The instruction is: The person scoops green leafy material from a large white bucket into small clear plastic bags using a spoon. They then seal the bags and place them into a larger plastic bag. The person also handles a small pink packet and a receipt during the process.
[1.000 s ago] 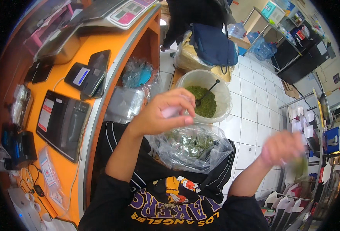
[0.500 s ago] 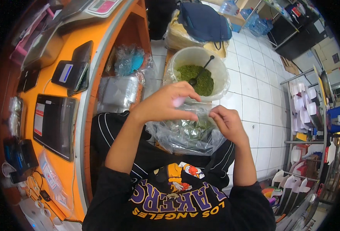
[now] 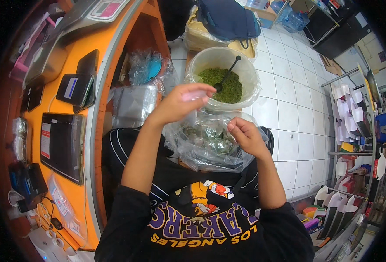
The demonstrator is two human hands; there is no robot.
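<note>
My left hand is raised above the large clear plastic bag, thumb and fingers apart, holding nothing that I can make out. Opposite it, my right hand pinches the edge of a small clear plastic bag. Beneath both hands the large clear plastic bag spreads over my lap, with packets of green stuff showing inside it. Just beyond stands a whitish tub lined with plastic, partly filled with crumbled green leaves. A black spoon leans in the leaves.
To the left, an orange desk carries a tablet, phones and cables. Plastic packs lie on the shelf below it. Behind the tub sits a dark blue backpack. A metal rack with cartons lines the right side.
My left hand has shifted a little left, its fingers and thumb closer together. My right hand has come left and slightly lower, still pinching. The view has shifted slightly.
</note>
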